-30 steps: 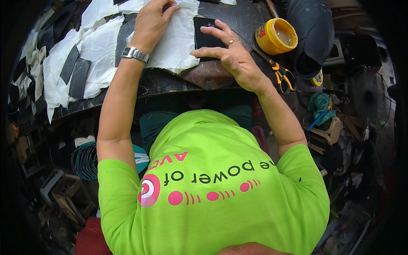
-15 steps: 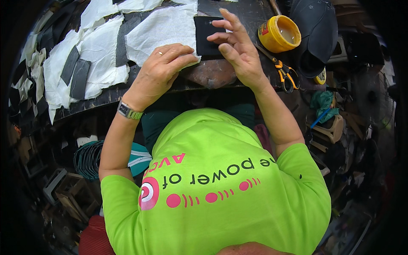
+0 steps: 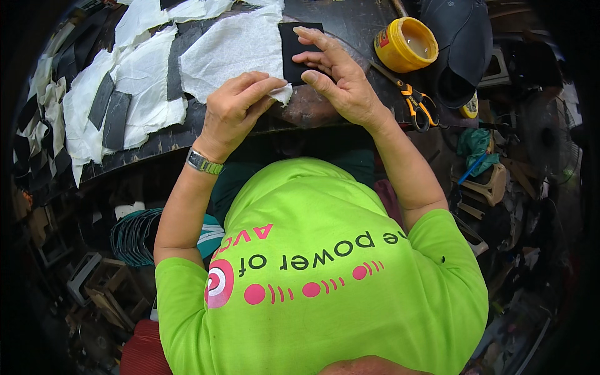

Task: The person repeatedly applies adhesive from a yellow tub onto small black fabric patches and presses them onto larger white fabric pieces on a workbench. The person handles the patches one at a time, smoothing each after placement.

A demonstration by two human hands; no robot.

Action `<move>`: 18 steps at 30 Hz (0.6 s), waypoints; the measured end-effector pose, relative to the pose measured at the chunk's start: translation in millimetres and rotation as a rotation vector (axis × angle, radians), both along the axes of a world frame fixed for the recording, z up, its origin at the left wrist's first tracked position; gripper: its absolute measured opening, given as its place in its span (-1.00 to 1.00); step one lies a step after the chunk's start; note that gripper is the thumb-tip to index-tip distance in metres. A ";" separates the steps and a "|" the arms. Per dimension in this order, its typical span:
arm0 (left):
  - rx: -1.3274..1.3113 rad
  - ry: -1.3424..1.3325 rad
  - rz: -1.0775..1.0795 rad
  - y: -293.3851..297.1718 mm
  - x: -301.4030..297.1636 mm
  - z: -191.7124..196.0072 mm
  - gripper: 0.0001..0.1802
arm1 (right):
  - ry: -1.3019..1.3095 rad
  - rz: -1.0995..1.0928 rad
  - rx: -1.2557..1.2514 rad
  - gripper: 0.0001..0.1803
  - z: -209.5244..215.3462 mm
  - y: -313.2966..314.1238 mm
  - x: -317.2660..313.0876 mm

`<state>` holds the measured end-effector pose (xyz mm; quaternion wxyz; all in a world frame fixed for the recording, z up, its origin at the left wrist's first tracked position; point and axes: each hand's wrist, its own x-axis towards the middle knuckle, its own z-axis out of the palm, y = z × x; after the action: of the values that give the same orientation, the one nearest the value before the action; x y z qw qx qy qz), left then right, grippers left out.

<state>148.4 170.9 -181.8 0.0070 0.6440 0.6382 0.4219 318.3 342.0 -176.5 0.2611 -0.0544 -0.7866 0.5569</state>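
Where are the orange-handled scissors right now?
In the head view, the scissors lie on the dark workbench at the person's right, just below the yellow tub and beside the right hand.

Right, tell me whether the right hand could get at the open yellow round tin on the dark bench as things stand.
Probably yes. The right hand rests on the black square patch, and the open yellow round tin stands just to its right, with only bare dark bench between them. The orange-handled scissors lie nearer the person, out of the way.

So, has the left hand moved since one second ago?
Yes. The left hand has come back toward the person, off the far white cloth to the near corner of the white cloth piece beside the black patch.
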 end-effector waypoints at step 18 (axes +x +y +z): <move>0.038 0.058 0.019 -16.1 16.1 -5.5 -0.83 | -0.166 0.012 0.887 -0.43 0.0 -11.6 13.1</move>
<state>164.5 154.8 -187.3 -0.0276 0.6496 0.6363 0.4152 331.4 330.4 -176.6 0.1921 0.0230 -0.9678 0.1613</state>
